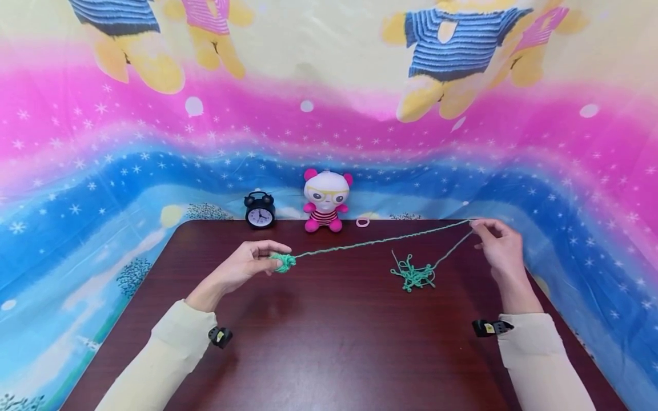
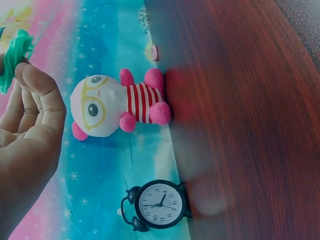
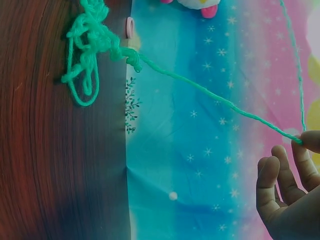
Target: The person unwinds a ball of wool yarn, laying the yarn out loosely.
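My left hand (image 1: 245,264) pinches a small wound bundle of green yarn (image 1: 283,262) between thumb and fingers, above the left part of the table. From this bundle a strand (image 1: 380,241) runs taut to the right. At its far end my right hand (image 1: 500,245) pinches the yarn between thumb and index finger, the other fingers loosely bent. Another length slopes down from those fingertips to a loose, looped tangle of green yarn (image 1: 413,275). In the right wrist view the tangle (image 3: 90,47) shows knots and open loops.
A black alarm clock (image 1: 259,210) and a pink and white plush panda (image 1: 327,200) stand at the back edge of the dark wooden table (image 1: 329,342). A small pink ring (image 1: 362,222) lies right of the panda. A printed cloth (image 1: 329,131) hangs behind.
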{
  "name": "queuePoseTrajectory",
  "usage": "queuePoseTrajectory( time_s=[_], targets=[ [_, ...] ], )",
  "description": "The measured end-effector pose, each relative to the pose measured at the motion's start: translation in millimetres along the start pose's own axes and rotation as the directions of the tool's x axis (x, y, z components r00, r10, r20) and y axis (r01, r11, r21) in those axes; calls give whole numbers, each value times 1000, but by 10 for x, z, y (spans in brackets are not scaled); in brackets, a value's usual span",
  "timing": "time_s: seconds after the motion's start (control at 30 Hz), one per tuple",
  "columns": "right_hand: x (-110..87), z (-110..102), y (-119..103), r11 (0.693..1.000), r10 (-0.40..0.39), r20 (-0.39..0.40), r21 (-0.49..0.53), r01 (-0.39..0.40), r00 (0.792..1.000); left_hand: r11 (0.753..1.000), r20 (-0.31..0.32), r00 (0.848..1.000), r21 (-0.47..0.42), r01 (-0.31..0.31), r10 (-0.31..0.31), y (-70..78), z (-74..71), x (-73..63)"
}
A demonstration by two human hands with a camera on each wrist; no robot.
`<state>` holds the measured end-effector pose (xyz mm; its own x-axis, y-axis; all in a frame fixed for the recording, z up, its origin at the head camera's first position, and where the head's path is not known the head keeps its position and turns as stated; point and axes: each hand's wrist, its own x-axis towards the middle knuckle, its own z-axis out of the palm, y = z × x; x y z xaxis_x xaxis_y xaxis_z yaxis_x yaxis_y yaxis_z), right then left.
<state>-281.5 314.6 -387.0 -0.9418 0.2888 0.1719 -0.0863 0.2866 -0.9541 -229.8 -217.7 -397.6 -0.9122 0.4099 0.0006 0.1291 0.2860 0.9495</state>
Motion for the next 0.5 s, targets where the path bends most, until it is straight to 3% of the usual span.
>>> queuePoseTrajectory(
  time_s=[0.17, 0.27, 0.5],
  targets=[
    [14, -49, 13, 1000, 13, -9, 0, -13, 1000, 999, -13, 1000, 37, 17, -16, -4, 7, 2],
    [26, -95, 23, 998, 23, -21, 60, -22, 1000, 998, -28, 999, 46, 34, -33, -16, 4, 0],
    [62, -219, 52, 984, 76, -81, 169, -62, 994, 998, -89, 994, -30, 62, -64, -26, -8, 4]
  ],
)
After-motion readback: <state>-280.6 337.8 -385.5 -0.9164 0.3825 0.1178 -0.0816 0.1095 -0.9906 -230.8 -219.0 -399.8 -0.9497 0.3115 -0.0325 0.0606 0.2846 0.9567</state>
